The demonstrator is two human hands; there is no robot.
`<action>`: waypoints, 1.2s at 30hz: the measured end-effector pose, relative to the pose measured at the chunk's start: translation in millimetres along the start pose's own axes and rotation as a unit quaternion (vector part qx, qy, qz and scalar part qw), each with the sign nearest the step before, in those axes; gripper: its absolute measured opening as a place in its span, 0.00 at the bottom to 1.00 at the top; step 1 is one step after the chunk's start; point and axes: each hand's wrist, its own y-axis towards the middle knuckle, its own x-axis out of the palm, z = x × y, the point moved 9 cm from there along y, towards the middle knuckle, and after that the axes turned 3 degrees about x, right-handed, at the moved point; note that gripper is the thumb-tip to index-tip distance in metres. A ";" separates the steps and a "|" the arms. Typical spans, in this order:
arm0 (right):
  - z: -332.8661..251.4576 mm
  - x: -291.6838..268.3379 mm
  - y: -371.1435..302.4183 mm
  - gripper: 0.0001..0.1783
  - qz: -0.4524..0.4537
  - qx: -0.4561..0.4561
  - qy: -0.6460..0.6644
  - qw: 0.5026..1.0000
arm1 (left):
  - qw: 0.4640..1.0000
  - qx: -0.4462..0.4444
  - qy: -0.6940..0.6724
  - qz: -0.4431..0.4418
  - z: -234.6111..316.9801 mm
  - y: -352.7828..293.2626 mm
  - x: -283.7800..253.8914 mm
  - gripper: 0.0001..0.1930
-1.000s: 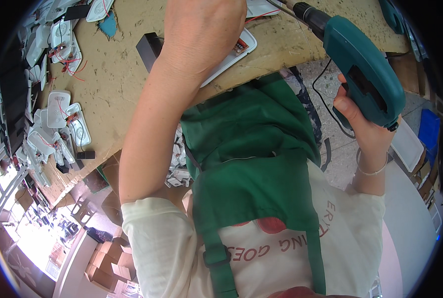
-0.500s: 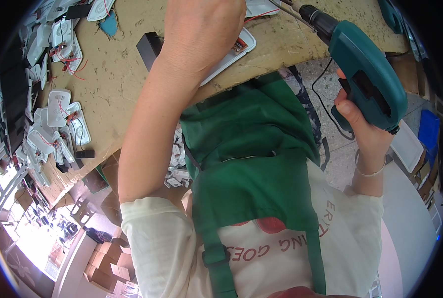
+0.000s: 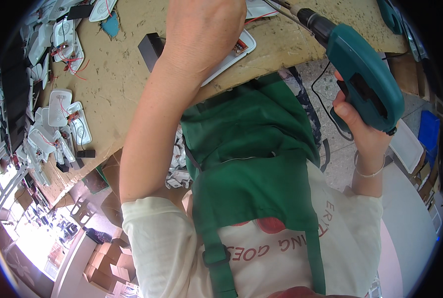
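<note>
My right hand (image 3: 358,121) is wrapped round the handle of a teal power drill (image 3: 365,69). The drill's black chuck (image 3: 317,24) points up and left over the workbench edge, with a thin metal rod or wire beside it. At the top, my left hand (image 3: 206,32) is over a white plastic housing (image 3: 234,60), back of the hand up. Its fingers are hidden. Beside the hand, a coppery part with a red wire shows in the housing. A small black box (image 3: 152,48) lies to the left of my left wrist.
Worn workbench (image 3: 109,94) with a ragged front edge. On its left lie heaps of white plastic housings (image 3: 57,109) with red wires and black blocks. A dark cord (image 3: 315,82) hangs near the drill. A blue bin (image 3: 429,130) and cardboard boxes (image 3: 104,260) stand around.
The drill and my right hand have moved slightly left, its chuck a little lower. My left hand stays over the white housing, almost still.
</note>
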 end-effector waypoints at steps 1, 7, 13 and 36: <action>2.4 -2.6 -1.7 0.18 0.010 0.017 0.019 1.000 | 1.000 -0.004 0.001 -0.005 -0.7 -0.1 0.7 0.02; 3.1 -6.5 -10.0 0.23 -0.028 0.035 0.095 0.994 | 1.000 0.010 0.009 0.000 1.6 0.0 0.0 0.02; 0.0 -20.0 -9.2 0.42 0.030 -0.026 0.100 0.994 | 1.000 0.003 0.005 -0.004 -2.6 -0.8 1.8 0.03; 35.3 9.4 4.7 0.42 -0.066 0.028 0.405 0.912 | 1.000 0.006 0.024 0.006 -0.6 -0.8 4.4 0.03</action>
